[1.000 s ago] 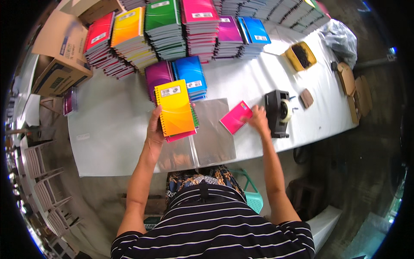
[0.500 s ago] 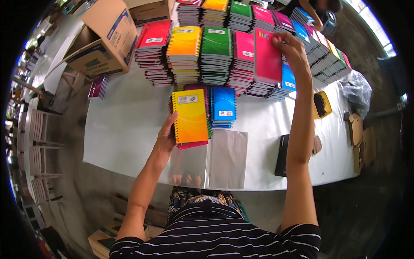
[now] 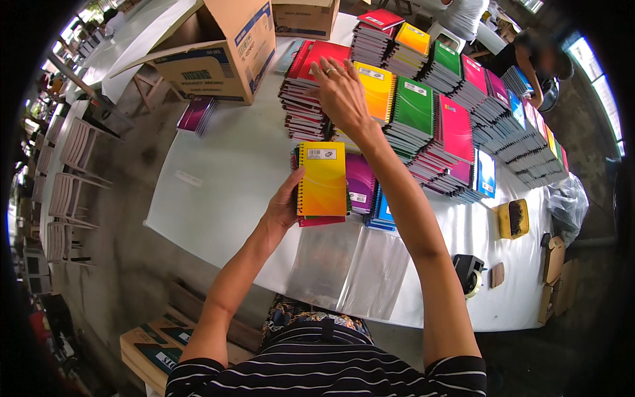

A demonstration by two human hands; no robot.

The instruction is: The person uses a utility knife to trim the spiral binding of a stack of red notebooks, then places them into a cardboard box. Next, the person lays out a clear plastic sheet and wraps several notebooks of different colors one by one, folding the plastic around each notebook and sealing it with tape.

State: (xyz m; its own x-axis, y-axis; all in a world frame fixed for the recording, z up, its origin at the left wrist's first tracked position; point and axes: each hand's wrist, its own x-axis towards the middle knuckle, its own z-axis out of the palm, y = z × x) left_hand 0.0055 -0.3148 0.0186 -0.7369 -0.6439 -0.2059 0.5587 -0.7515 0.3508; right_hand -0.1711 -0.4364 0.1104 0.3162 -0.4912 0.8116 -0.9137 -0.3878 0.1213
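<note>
My left hand [image 3: 283,202] grips a small bundle of spiral notebooks, with a yellow notebook [image 3: 323,188] on top and pink and green edges peeking out below. Stretched out to the far row, my right hand [image 3: 342,96] lies over a stack of red notebooks [image 3: 329,51], fingers extended across the top one. Beside that stack rise piles of yellow notebooks [image 3: 377,89], green notebooks [image 3: 415,106] and pink notebooks [image 3: 455,129]. Just right of the held bundle are purple notebooks [image 3: 360,182] and blue notebooks [image 3: 381,210]. Clear plastic sleeves [image 3: 377,264] lie at the near table edge.
An open cardboard box [image 3: 205,73] stands at the back left, near a few purple notebooks [image 3: 196,116]. Toward the right are a tape dispenser [image 3: 467,271], a yellow tub [image 3: 513,220] and crumpled plastic [image 3: 567,205]. Another person [image 3: 529,63] bends at the far right.
My right hand has let go of a pinkish-red notebook at the pink pile and moved left to the red stack. The bundle stays in my left hand. The view has turned.
</note>
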